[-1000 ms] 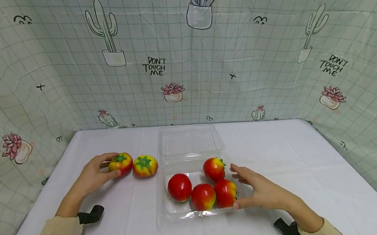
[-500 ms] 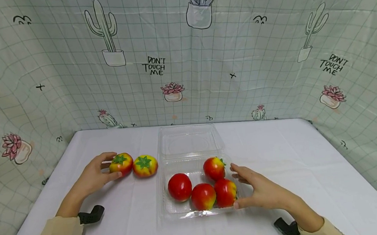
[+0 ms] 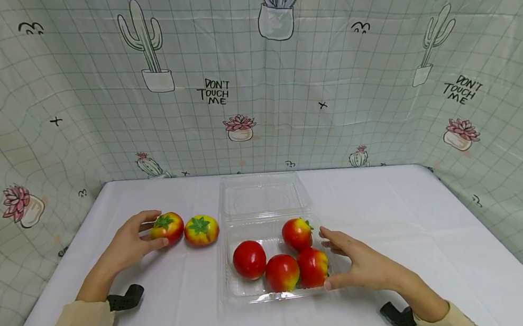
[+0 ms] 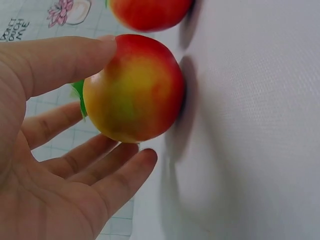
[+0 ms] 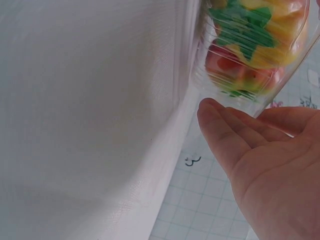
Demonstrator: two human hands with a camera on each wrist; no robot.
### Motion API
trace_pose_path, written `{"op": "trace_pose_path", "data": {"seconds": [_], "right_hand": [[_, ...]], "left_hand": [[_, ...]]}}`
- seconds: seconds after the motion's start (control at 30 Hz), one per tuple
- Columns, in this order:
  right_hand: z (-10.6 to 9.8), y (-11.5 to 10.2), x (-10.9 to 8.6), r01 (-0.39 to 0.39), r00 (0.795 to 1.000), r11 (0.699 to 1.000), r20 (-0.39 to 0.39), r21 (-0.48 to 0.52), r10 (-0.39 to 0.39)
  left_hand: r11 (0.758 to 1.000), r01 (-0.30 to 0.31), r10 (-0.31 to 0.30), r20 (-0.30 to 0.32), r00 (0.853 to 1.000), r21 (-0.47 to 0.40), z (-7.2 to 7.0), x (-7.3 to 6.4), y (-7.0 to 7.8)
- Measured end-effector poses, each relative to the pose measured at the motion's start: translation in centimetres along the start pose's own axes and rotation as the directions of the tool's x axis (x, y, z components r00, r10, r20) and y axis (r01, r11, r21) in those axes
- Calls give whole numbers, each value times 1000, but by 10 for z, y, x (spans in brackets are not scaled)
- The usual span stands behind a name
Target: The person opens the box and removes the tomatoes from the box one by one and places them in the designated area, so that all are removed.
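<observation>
My left hand [image 3: 128, 243] pinches a red-and-yellow tomato [image 3: 167, 229] with a green star-shaped top, thumb on one side and fingers behind. In the left wrist view, the thumb presses on this tomato [image 4: 135, 90], which sits at the white table. A second yellow-red tomato [image 3: 201, 230] lies just right of it. Several red tomatoes [image 3: 249, 260] lie in a clear plastic clamshell box [image 3: 237, 294] with its lid [image 3: 265, 194] folded back. My right hand [image 3: 365, 263] is at the box's right side, fingers extended; whether it touches the wall is hard to tell.
A white cloth covers the table [image 3: 187, 319]. Behind and at both sides hangs a checked curtain [image 3: 263, 88] with cactus prints. Black wrist devices [image 3: 126, 298] sit at both wrists.
The left hand and its tomato have shifted only very slightly. The right hand, the box and the other tomatoes stay where they were.
</observation>
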State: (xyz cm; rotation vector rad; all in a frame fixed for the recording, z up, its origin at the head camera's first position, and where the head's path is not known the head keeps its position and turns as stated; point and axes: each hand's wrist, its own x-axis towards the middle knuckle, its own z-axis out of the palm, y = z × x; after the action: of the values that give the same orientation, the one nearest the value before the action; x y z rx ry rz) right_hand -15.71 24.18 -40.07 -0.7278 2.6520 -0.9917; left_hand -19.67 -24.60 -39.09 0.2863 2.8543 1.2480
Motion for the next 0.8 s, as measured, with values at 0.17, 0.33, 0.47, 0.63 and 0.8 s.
{"op": "trace_pose_path", "data": {"seconds": [0.17,0.33,0.47,0.63,0.8], "right_hand": [[-1,-1,0,-1,1000,1000,-1,-8,1],[-1,-1,0,-8,1000,1000,4,9,8],[-1,-1,-1,-11,1000,1000,9,21,10],[-1,-1,-1,-7,1000,1000,9,25,7],[0,-2,0,-1,1000,1000,6,25,1]], "left_hand": [[1000,-20,20,-21,1000,-10,-1,-1,4],[997,-78,77,-66,995,-8,0,-1,10],[996,-90,90,-92,992,6,1,-3,15],[996,-91,92,-111,990,15,3,-5,21],[994,-100,105,-127,986,46,4,-8,32]]}}
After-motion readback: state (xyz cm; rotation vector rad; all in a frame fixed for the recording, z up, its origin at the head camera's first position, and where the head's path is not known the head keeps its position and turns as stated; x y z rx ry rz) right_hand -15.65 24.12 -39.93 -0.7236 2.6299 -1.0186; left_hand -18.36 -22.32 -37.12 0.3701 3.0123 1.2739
